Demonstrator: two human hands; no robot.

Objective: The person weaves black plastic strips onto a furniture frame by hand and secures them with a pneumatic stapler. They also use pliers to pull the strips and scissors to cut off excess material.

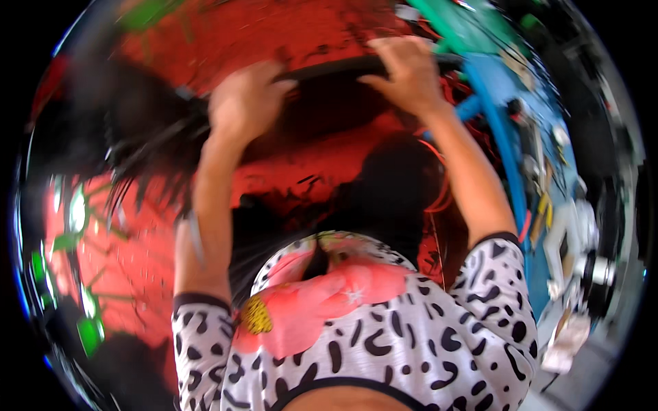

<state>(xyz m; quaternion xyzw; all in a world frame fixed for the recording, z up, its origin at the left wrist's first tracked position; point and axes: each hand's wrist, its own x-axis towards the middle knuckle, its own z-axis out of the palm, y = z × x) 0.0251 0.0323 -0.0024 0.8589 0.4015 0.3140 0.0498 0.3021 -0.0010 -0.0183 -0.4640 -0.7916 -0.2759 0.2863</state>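
Observation:
A long dark bar or strip (329, 67) runs across the far middle, over the red floor. My left hand (245, 99) is closed round its left part, thumb toward the middle. Further right, my right hand (409, 74) grips the same strip between its thumb and its fingers, which reach over the far side. Dark shadow or dark material lies below the strip; motion blur hides which. Beside my left hand is a blurred black mass (144, 116) with thin strands, its kind unclear.
Red floor (301, 157) with dark scraps spreads below. At right, a blue-edged bench (504, 147) bears several tools and yellow-handled items (543, 212). A green sheet-like thing (473, 31) lies at the far right. Orange cords (442, 181) hang near my right arm. Green-and-white pieces (79, 212) stand at left.

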